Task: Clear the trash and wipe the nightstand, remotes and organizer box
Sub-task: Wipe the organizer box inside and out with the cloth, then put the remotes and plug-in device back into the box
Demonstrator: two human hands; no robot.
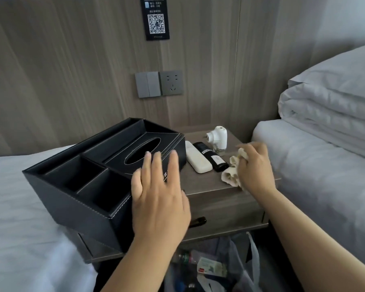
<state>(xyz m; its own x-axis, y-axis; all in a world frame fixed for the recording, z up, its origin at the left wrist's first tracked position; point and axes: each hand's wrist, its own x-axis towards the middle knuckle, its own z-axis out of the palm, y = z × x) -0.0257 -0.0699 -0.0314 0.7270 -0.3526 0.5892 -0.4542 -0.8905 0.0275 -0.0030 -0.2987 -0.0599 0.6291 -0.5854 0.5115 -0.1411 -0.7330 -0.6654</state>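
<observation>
From your head camera, the black leather organizer box [89, 175] sits on the left part of the wooden nightstand [217, 186], its near corner overhanging the front edge, and it lies directly under and ahead of your left hand [158, 192]. That hand is spread flat with the fingers [156, 163] extended over the box's tissue-slot top, gripping nothing; whether the palm presses the box you cannot tell. The box's open compartments and the oval tissue opening look dark, with no contents visible. Just right of the box lie a white remote [197, 158] and a black remote [211, 155] side by side, touching or nearly so, with a white plug-in mosquito repeller [217, 137] standing behind them. Your right hand [254, 167] is curled closed around a crumpled cream cleaning cloth [232, 171], which rests on the nightstand top just beside the black remote's near end. Below the nightstand, between your forearms, an open plastic trash bag [249, 264] holds bottles and wrappers, blurred.
</observation>
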